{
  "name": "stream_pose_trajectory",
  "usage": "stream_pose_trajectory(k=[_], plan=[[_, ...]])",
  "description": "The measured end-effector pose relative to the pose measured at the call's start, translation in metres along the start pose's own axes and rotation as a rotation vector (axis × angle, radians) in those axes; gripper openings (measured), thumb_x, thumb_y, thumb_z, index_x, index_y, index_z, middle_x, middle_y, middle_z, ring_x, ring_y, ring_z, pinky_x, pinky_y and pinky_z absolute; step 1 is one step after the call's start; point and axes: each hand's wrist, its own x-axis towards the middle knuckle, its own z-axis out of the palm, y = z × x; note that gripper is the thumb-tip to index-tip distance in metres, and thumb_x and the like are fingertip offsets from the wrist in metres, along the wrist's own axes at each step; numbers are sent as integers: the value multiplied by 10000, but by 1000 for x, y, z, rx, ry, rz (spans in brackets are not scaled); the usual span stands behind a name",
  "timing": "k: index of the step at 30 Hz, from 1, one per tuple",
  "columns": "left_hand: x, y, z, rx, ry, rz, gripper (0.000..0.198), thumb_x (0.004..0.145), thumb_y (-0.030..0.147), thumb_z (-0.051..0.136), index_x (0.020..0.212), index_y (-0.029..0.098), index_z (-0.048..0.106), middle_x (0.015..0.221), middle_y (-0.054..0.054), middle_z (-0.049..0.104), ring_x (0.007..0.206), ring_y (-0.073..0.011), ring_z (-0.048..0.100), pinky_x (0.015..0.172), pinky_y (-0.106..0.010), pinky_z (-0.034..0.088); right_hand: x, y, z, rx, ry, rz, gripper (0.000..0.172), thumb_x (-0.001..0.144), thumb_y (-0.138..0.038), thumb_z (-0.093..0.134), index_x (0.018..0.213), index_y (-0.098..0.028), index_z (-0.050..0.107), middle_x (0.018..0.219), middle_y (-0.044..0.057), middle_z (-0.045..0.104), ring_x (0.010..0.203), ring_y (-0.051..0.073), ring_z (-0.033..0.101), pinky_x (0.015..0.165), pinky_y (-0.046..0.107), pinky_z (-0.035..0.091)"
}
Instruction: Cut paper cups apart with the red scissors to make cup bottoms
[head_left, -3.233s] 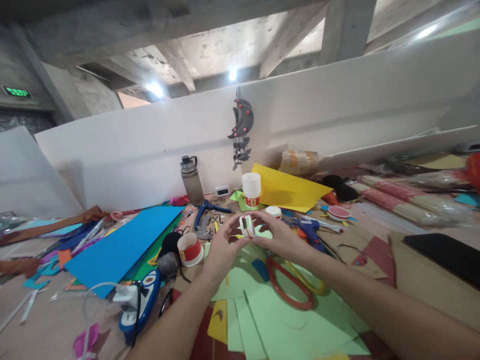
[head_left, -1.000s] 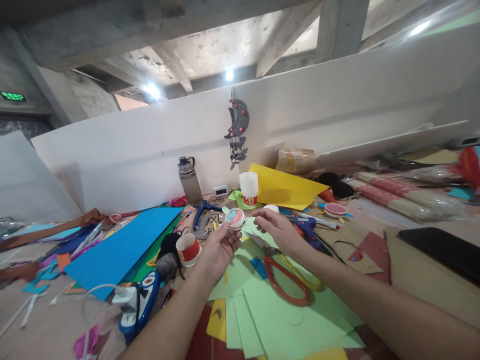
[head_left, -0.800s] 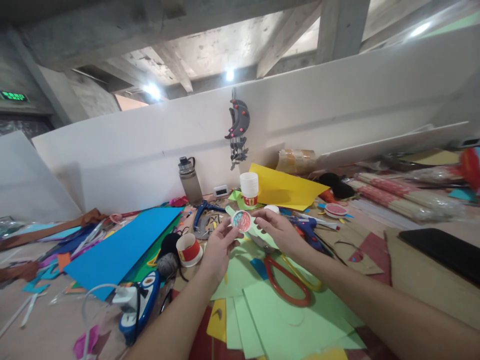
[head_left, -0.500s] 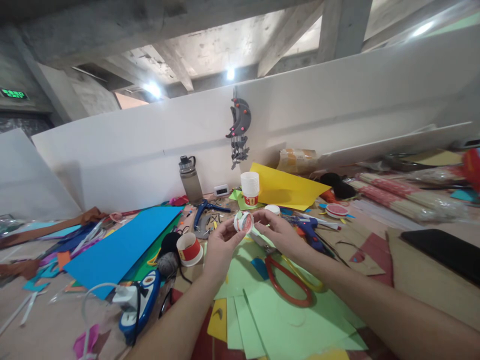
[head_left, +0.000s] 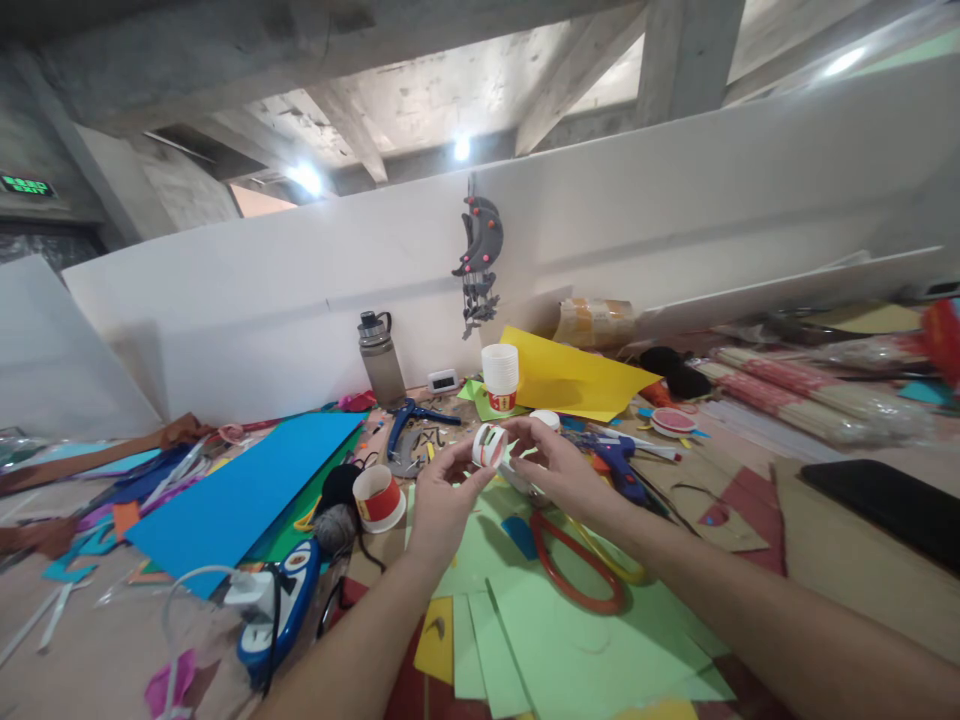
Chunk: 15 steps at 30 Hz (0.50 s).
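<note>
so both bare hands are up in the middle of the frame, working around a small round white paper piece with a thin red band (head_left: 489, 447). the left hand (head_left: 448, 492) has it pinched between thumb and fingers, with the piece tipped on its side. the right hand (head_left: 553, 466) is right up against the other side, fingers curled in; can't tell if those fingertips are actually gripping it or just sitting beside it.

just below the right hand, a big pair of scissors with one red-orange and one yellow handle (head_left: 611, 604) lies on a messy spread of pale green paper sheets (head_left: 592, 650) at the bottom centre. left of the left hand there's a red and white paper cup (head_left: 379, 500), with a fuzzy grey yarn ball (head_left: 335, 527) near it, and further left a large bright blue sheet (head_left: 251, 492).

behind the hands, centre of the frame, stands a stack of white paper cups (head_left: 500, 370) in front of a bent yellow sheet (head_left: 577, 378). a grey see-through bottle with a dark lid (head_left: 383, 372) is left of that. a blue glue gun (head_left: 621, 467) lies right of the right hand, and a flat black phone-like slab (head_left: 889, 510) is at far right.
</note>
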Motion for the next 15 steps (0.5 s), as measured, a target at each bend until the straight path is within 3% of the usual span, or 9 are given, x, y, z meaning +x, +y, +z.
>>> stream_pose_trajectory(k=[5,11,15], plan=[[0,5,3,-148,-28,-70,376,633,223,771,1000,169,705,1010,-91,707,895,-185,640,825,-276,465,-2,-1,1,-11,-11,-20,392,777,-254,582,1158,-214,498,1108,79,588,922,185,570,763,340,505],[3,-2,-2,-134,3,-138,343,653,305,763,962,170,699,839,-43,685,678,-95,569,625,-192,423,-2,2,3,-127,-32,-102,569,723,-275,677,1242,-233,447,1206,82,532,1008,195,535,777,325,491],[6,-9,-5,-117,-40,-167,304,694,337,733,937,159,691,781,-32,653,641,-77,532,604,-178,401,-3,-3,3,-200,-4,-116,575,720,-300,687,1244,-226,461,1211,93,523,1039,212,519,803,343,477]])
